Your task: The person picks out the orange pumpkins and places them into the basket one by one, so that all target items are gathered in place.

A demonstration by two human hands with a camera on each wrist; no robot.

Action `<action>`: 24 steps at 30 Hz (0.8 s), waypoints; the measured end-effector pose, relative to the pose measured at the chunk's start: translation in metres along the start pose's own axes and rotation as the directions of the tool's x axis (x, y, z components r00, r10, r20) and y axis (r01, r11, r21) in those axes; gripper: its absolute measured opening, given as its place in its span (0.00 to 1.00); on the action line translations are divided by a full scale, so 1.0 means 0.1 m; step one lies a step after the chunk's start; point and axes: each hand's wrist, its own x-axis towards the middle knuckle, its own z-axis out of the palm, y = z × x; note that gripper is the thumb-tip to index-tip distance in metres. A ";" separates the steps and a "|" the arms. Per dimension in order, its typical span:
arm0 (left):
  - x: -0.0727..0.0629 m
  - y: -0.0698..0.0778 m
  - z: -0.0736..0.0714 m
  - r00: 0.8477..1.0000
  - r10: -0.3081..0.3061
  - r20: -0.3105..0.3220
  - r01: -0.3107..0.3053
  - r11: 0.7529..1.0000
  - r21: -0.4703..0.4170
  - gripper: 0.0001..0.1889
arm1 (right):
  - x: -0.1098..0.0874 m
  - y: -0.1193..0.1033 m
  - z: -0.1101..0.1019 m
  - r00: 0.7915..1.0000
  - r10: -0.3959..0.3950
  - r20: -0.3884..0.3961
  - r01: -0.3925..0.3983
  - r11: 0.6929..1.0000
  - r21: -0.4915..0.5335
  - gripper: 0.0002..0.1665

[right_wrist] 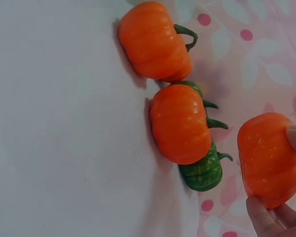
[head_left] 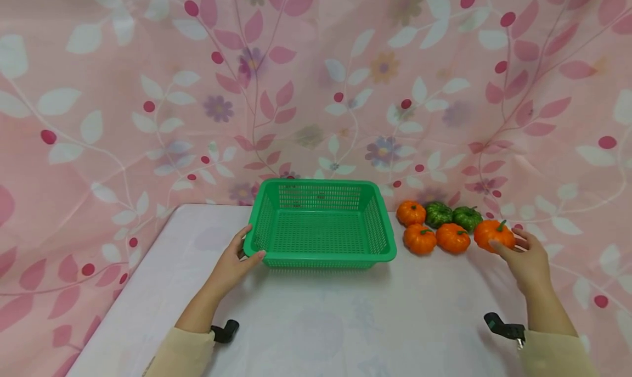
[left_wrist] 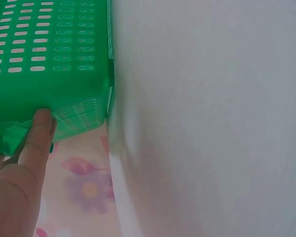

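A white desk (head_left: 316, 322) is standing before me, and nearest, a person's left hand (head_left: 230, 268) is holding the near left corner of a green basket (head_left: 321, 256), its thumb and fingers, a little parted, gripping the rim. The right hand (head_left: 529, 262) is pinching an orange pumpkin (head_left: 494, 233) between thumb and bent fingers, at the right end of the cluster. Just right of the basket two more orange pumpkins (head_left: 419, 241) are sitting, with another orange pumpkin (head_left: 411, 213) and two green pumpkins (head_left: 438, 215) resting behind them. Farthest off, a pink floral cloth (head_left: 306, 80) is hanging
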 end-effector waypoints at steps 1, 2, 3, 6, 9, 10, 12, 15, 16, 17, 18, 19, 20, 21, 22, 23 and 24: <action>0.00 0.00 0.00 1.000 -0.001 0.001 0.001 1.000 0.000 0.46 | -0.01 -0.03 0.00 1.000 -0.002 -0.001 0.002 1.000 0.003 0.54; 0.01 0.00 0.00 1.000 0.000 0.001 0.000 1.000 0.001 0.46 | -0.03 -0.05 0.00 1.000 -0.005 0.000 0.005 1.000 0.002 0.54; 0.01 -0.01 0.01 1.000 0.002 0.000 -0.002 1.000 0.002 0.46 | -0.04 -0.08 0.01 1.000 -0.008 0.001 0.008 1.000 -0.002 0.54; 0.01 -0.01 0.01 1.000 0.003 -0.004 -0.003 1.000 0.004 0.46 | -0.08 -0.17 0.02 1.000 -0.018 0.002 0.018 1.000 -0.003 0.53; 0.01 -0.02 0.00 1.000 0.002 -0.014 -0.002 1.000 0.009 0.46 | -0.12 -0.26 0.05 0.999 -0.037 0.003 0.037 0.999 -0.002 0.52; 0.01 -0.02 0.00 1.000 0.001 -0.015 -0.001 1.000 0.011 0.46 | -0.13 -0.29 0.06 0.999 -0.045 0.003 0.045 0.999 -0.002 0.52; 0.00 -0.01 0.00 1.000 -0.001 -0.019 0.001 1.000 0.011 0.46 | -0.16 -0.36 0.08 0.998 -0.067 0.007 0.067 0.998 -0.009 0.52; -0.02 0.00 0.00 1.000 0.001 -0.019 -0.001 1.000 0.005 0.46 | -0.21 -0.48 0.11 0.994 -0.105 0.007 0.105 0.994 -0.015 0.51; -0.02 0.00 0.00 1.000 0.000 -0.018 0.000 1.000 0.000 0.46 | -0.23 -0.52 0.11 0.993 -0.117 0.011 0.117 0.993 -0.020 0.51; -0.02 0.00 0.00 1.000 0.001 -0.017 -0.002 1.000 -0.005 0.46 | -0.24 -0.57 0.12 0.992 -0.129 0.015 0.129 0.991 -0.027 0.51; -0.02 0.00 0.00 1.000 0.003 -0.017 -0.003 1.000 -0.008 0.46 | -0.26 -0.61 0.13 0.991 -0.135 0.020 0.136 0.990 -0.028 0.51; -0.02 0.00 0.00 1.000 0.003 -0.017 -0.003 1.000 -0.011 0.46 | -0.27 -0.66 0.15 0.990 -0.141 0.028 0.142 0.989 -0.030 0.52; -0.01 0.00 0.00 1.000 0.003 -0.016 -0.003 1.000 -0.014 0.46 | -0.29 -0.70 0.16 0.988 -0.148 0.037 0.149 0.988 -0.030 0.52; -0.01 0.00 0.00 1.000 0.002 -0.015 -0.003 1.000 -0.016 0.46 | -0.30 -0.74 0.18 0.987 -0.154 0.046 0.155 0.988 -0.025 0.52; 0.00 0.00 0.00 1.000 0.001 -0.015 -0.001 1.000 -0.017 0.46 | -0.31 -0.78 0.20 0.985 -0.162 0.057 0.163 0.986 -0.019 0.51; 0.00 0.00 0.00 1.000 0.000 -0.014 0.000 1.000 -0.020 0.46 | -0.33 -0.82 0.22 0.983 -0.169 0.067 0.170 0.985 -0.004 0.51; 0.00 0.00 0.01 1.000 -0.003 -0.015 0.003 1.000 -0.019 0.46 | -0.35 -0.85 0.25 0.981 -0.175 0.079 0.175 0.985 0.014 0.51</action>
